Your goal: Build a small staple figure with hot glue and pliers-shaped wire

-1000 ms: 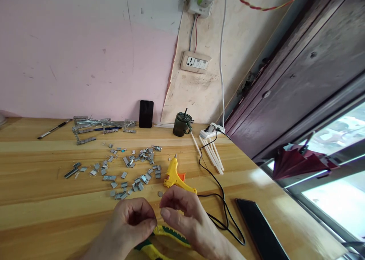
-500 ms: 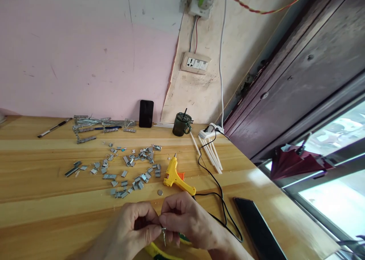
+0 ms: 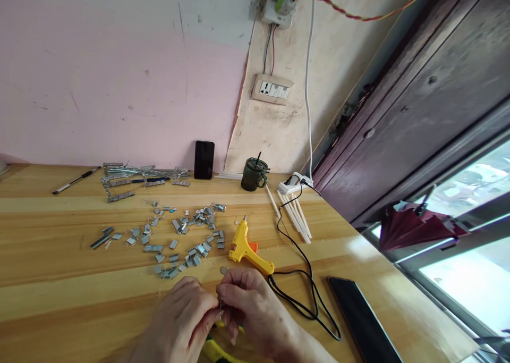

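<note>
My left hand [image 3: 184, 315] and my right hand [image 3: 255, 312] meet at the front of the table, fingertips pinched together. Between them is a thin silvery wire-like piece [image 3: 220, 311], mostly hidden by the fingers. Both hands appear closed on it. Under the hands lies a tool with yellow and dark green handles [image 3: 218, 351], its other end out of sight. Just beyond the right fingers sits a small round grey disc [image 3: 223, 270], partly covered. A yellow glue gun [image 3: 249, 251] rests past my right hand, and loose grey metal clips [image 3: 195, 256] are scattered beyond my left.
A black phone [image 3: 362, 318] lies at right, beside the glue gun's black cable [image 3: 314, 299]. Along the wall are a pen [image 3: 75, 180], metal rods [image 3: 147, 171], an upright phone [image 3: 204, 160], a dark green mug [image 3: 254, 174], white sticks [image 3: 295, 217] and a power strip [image 3: 295, 182].
Both hands have shifted slightly left, and the left hand has turned so that its back faces up more. The wire-like piece shows less now. The right hand partly covers the disc.
</note>
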A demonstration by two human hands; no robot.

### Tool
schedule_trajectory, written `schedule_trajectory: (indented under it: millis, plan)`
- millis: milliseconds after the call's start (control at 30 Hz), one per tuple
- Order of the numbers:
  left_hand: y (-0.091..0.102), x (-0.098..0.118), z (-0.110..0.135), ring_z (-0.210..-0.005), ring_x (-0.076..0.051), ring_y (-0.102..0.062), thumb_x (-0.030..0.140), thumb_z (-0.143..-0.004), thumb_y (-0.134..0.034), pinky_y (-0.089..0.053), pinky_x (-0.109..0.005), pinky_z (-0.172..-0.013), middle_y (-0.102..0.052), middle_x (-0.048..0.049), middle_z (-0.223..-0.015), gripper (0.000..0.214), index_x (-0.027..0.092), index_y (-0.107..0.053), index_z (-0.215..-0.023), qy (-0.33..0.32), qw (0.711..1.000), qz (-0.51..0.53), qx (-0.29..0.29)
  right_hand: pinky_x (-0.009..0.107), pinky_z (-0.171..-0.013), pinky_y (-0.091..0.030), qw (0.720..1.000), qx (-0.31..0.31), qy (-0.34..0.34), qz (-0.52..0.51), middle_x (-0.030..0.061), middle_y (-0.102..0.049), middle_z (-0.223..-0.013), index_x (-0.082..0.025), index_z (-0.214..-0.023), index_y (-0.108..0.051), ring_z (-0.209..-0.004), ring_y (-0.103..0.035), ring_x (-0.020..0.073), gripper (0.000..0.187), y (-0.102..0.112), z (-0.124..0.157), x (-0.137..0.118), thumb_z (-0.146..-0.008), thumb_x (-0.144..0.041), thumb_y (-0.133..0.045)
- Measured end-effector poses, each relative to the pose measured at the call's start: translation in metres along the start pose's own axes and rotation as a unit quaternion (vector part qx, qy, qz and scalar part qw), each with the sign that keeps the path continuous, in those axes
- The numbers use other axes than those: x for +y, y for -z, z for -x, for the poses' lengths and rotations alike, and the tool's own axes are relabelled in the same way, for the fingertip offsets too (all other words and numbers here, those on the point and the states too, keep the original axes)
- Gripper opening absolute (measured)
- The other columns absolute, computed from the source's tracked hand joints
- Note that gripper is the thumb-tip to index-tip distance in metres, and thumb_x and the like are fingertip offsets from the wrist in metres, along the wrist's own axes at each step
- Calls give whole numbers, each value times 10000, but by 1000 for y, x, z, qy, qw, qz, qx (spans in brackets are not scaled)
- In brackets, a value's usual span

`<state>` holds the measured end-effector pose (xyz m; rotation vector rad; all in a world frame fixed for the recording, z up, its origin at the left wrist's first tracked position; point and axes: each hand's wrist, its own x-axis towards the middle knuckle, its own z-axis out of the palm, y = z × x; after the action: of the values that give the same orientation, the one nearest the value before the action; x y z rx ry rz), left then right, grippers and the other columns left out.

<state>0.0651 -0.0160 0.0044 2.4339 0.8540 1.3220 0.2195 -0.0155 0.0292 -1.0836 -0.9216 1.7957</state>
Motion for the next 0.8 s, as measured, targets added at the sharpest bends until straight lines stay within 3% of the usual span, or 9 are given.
schedule_trajectory:
  millis: [167, 500, 667, 800]
  plan:
    - [-1, -2, 7, -610, -122, -616, 105, -854, -516, -488, -172, -603, -629, 22, -686, 195, 262, -556, -963, 75, 997, 25, -3, 148, -300, -268, 999, 25, 13, -35, -61, -490, -354, -162, -517, -503, -283, -395, 36, 363, -8, 0, 2, -596, -426, -740]
    - [-6, -10, 13, -595, -122, -644, 149, -834, -579, -504, -161, -584, -671, 17, -690, 203, 273, -606, -993, 81, 996, 45, 12, 136, -289, -319, 993, 32, 13, -116, -87, -467, -374, -170, -546, -487, -289, -349, 24, 445, -11, -6, 13, -531, -471, -815]
    - [-16, -8, 16, -636, -145, -624, 262, -896, -508, -489, -200, -618, -680, -14, -704, 146, 270, -631, -976, 103, 988, 62, 96, 149, -242, -340, 989, 22, 39, -140, -92, -456, -330, -175, -553, -487, -234, -260, 11, 474, -10, -15, 27, -535, -528, -802]
    - [-18, -5, 13, -599, -141, -610, 321, -874, -541, -466, -195, -600, -678, 1, -667, 114, 281, -648, -880, 153, 978, 87, 114, 128, -240, -319, 985, 23, 63, -159, -99, -453, -318, -173, -569, -492, -224, -261, 4, 493, -11, -20, 39, -540, -565, -790]
